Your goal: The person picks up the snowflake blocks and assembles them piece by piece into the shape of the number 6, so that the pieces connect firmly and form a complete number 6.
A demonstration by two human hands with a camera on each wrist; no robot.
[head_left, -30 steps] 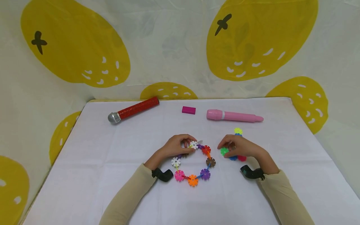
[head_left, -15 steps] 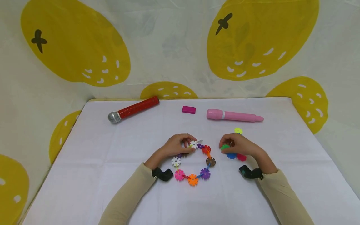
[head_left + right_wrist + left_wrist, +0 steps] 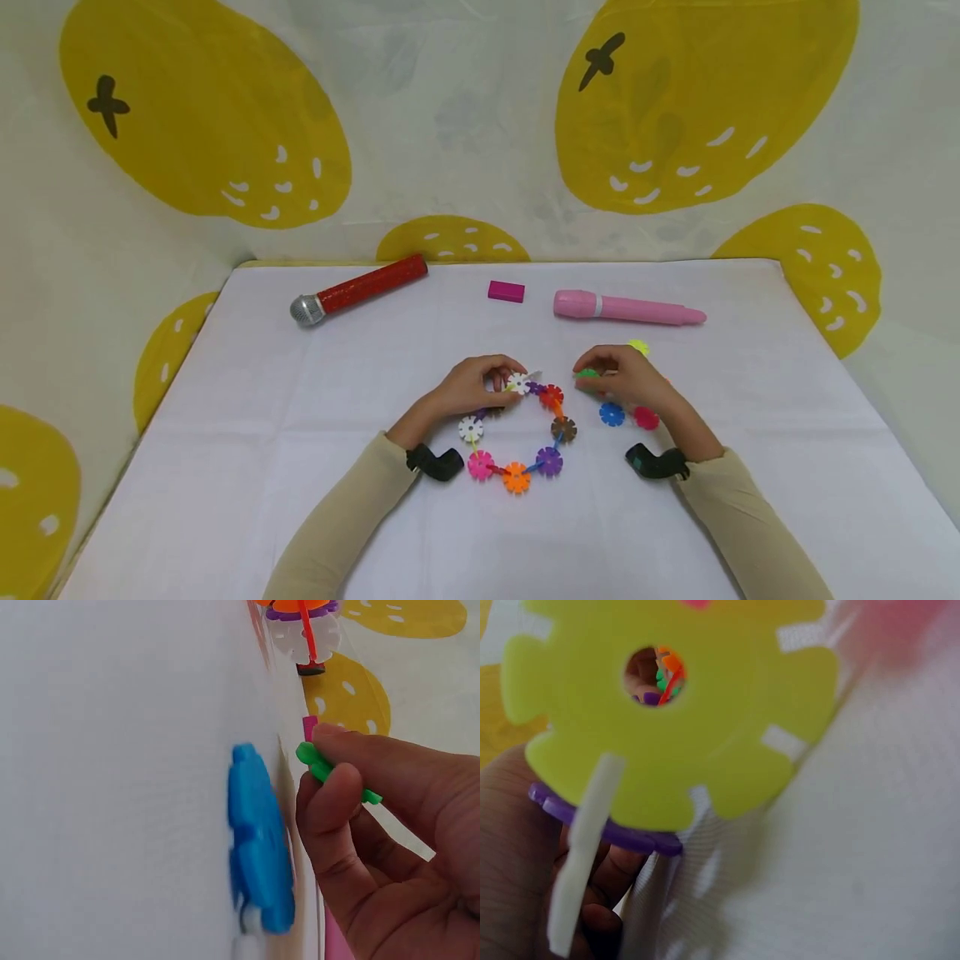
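Observation:
A ring of snowflake building discs (image 3: 516, 477) in several colours, slotted edge to edge, lies on the white table. At the ring's far left side my left hand (image 3: 468, 390) grips it near a white disc (image 3: 518, 383). In the left wrist view a yellow-green disc (image 3: 727, 750) fills the upper part, hiding most of the fingers; a purple disc (image 3: 622, 836) shows below it. My right hand (image 3: 630, 382) pinches a green snowflake disc (image 3: 321, 766) between thumb and fingers, right of the ring and apart from it. A blue disc (image 3: 612, 414) lies just below that hand.
A pinkish-red disc (image 3: 647, 418) and a yellow disc (image 3: 639, 347) lie around the right hand. Along the back are a red microphone (image 3: 367, 286), a magenta block (image 3: 506, 291) and a pink pen-shaped thing (image 3: 637, 309). A patterned cloth (image 3: 465, 167) hangs behind the table.
My right hand has picked up the green disc from beside the blue one and carried it left and away from me, towards the ring. My left hand stays on the ring.

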